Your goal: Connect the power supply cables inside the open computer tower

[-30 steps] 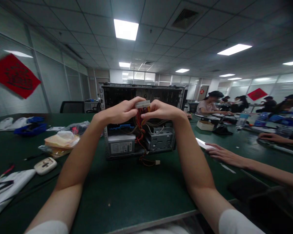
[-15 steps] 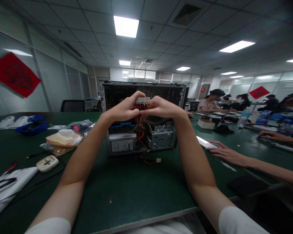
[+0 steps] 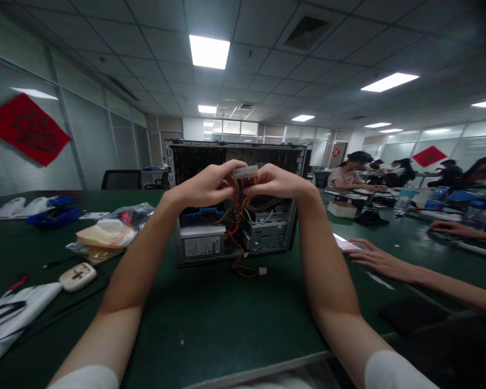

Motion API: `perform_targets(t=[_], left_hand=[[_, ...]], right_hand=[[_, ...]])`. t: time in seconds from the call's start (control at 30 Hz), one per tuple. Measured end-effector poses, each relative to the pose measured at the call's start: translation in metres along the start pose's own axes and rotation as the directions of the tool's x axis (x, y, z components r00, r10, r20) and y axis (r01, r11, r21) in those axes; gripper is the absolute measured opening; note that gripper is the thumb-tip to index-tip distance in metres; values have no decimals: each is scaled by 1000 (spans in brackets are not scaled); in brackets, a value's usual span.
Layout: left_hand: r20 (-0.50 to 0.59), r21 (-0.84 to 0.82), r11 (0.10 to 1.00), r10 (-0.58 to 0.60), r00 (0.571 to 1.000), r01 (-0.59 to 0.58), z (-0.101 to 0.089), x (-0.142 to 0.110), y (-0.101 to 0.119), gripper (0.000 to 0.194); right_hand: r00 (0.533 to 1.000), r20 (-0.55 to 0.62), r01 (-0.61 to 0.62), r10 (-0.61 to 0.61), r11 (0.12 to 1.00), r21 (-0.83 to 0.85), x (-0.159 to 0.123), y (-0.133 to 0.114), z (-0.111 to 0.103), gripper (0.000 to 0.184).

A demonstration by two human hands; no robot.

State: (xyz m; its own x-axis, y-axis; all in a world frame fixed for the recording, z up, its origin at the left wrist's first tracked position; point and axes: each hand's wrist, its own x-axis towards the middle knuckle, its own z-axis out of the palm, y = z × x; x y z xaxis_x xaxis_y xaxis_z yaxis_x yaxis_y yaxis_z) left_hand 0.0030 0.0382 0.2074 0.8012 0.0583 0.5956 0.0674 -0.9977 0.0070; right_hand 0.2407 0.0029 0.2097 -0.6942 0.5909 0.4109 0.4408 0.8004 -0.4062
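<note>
A white multi-pin power connector [image 3: 245, 172], with a bundle of coloured wires [image 3: 240, 195] below it, is held up between my two hands. My left hand [image 3: 208, 185] is closed at its left end, fingers above and thumb below. On the opposite end, my right hand [image 3: 281, 182] pinches the connector, its thumb against the wires. Right behind them an open computer case [image 3: 243, 143] stands on the green table. Its silver power supply [image 3: 202, 244] sits at lower left and a metal drive cage [image 3: 269, 235] at lower right. My hands hide part of the interior.
A small white plug [image 3: 262, 271] on thin wires lies before the case. To the left are a plastic bag of parts [image 3: 105, 235], a white square gadget [image 3: 78, 276] and a white board [image 3: 18, 319]. Another person's hand [image 3: 383, 259] rests on the table at right.
The connector has shifted slightly right and tilted, its left end showing more clear of my left fingers. Both hands remain closed around it, and the view has tipped up slightly.
</note>
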Motion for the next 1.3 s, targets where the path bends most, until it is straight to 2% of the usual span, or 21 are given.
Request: perform_targets(t=[0.13, 0.33, 0.47, 0.57, 0.67, 0.83, 1.1, 1.3], left_hand=[[-25, -82, 996, 31, 999, -33, -2, -2, -2, 44], [-180, -259, 966, -18, 984, -30, 5, 1, -11, 44], [-136, -468, 884, -81, 987, 8, 10, 2, -13, 44], [-94, -563, 826, -97, 991, 28, 10, 3, -12, 43], [-72, -585, 810, -102, 992, 41, 8, 5, -11, 41], [-95, -591, 805, -133, 987, 51, 8, 6, -13, 42], [-72, -738, 671, -176, 982, 66, 13, 5, -17, 46], [-42, -718, 694, -119, 992, 53, 11, 2, -17, 46]], right_hand=[[1000, -6, -8, 8, 1000, -6, 2, -1, 3, 29], [1000, -29, 5, -5, 1000, -8, 2, -2, 5, 32], [999, -35, 7, -7, 1000, -6, 2, -3, 5, 30], [1000, -30, 0, 1, 1000, 3, 2, -5, 4, 28], [999, -30, -14, 15, 1000, 20, 2, -5, 4, 27], [998, -55, -21, 21, 1000, 13, 2, -5, 4, 29], [999, -46, 16, -15, 1000, 14, 1, -4, 4, 28], [1000, -13, 7, -6, 999, 39, 2, -1, 4, 27]])
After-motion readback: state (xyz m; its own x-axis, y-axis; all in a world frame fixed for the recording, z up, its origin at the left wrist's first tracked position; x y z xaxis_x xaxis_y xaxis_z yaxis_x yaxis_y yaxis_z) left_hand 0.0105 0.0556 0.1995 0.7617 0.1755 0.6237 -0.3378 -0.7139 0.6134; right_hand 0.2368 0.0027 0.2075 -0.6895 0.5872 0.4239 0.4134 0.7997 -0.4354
